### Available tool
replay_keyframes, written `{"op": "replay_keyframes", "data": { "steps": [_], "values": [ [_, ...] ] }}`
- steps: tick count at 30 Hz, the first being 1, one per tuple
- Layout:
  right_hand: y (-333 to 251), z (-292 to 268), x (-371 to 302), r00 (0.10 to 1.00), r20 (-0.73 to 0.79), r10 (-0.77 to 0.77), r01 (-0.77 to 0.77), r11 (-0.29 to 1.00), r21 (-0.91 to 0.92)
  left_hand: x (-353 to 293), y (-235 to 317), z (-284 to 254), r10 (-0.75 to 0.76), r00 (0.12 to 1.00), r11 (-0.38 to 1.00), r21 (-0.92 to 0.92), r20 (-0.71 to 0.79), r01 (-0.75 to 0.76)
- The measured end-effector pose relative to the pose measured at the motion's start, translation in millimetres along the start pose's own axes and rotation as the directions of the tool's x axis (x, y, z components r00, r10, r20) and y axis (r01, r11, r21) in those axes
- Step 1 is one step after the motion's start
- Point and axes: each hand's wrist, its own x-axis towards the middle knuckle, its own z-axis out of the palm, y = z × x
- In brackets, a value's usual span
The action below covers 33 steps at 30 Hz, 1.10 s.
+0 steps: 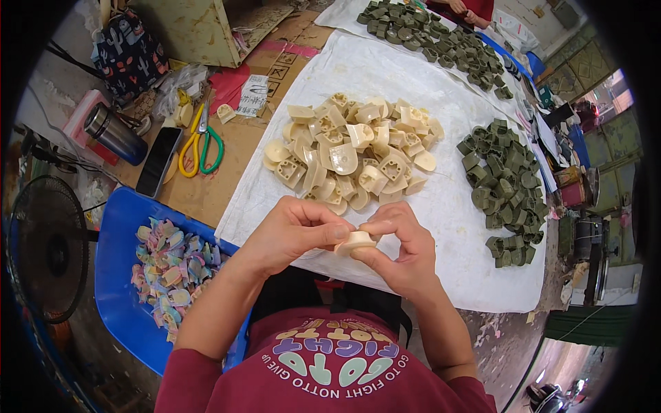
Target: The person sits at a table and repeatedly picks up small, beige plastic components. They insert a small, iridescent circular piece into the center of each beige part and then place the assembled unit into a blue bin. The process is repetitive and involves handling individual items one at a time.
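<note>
Both hands meet over the near edge of a white sheet (385, 76). Together my left hand (292, 230) and my right hand (399, 251) pinch one small cream plastic piece (354, 241) between thumbs and fingers. Just beyond it lies a heap of several cream plastic pieces (351, 155) of mixed shapes. To the right of that heap sits a pile of dark green plastic pieces (506, 189).
A blue tray (113, 275) at my left holds pastel-coloured scraps (172, 265). Yellow-and-green scissors (201, 148), a black phone (158, 162) and a steel flask (113, 134) lie on cardboard. More dark green pieces (434, 38) lie far back, near another person's hand (458, 7). A black fan (48, 248) stands left.
</note>
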Motion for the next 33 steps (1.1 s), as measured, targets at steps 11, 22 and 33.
{"op": "replay_keyframes", "data": {
  "steps": [11,22,33],
  "values": [
    [2.1,7.8,-5.9,0.936,-0.024,0.35,-0.326,0.891,0.315,-0.6,-6.3,12.7,0.153,0.985,0.982,-0.098,-0.081,-0.16],
    [-9.8,14.9,-5.3,0.848,-0.052,0.528,-0.485,0.81,0.329,-0.3,-15.0,18.5,0.561,0.824,0.768,0.422,-0.079,-0.482],
    [-11.5,-1.5,5.7,0.996,0.005,-0.093,0.092,0.976,-0.2,-21.6,-24.4,25.9,0.419,0.903,0.903,-0.064,-0.096,-0.426]
  ]
}}
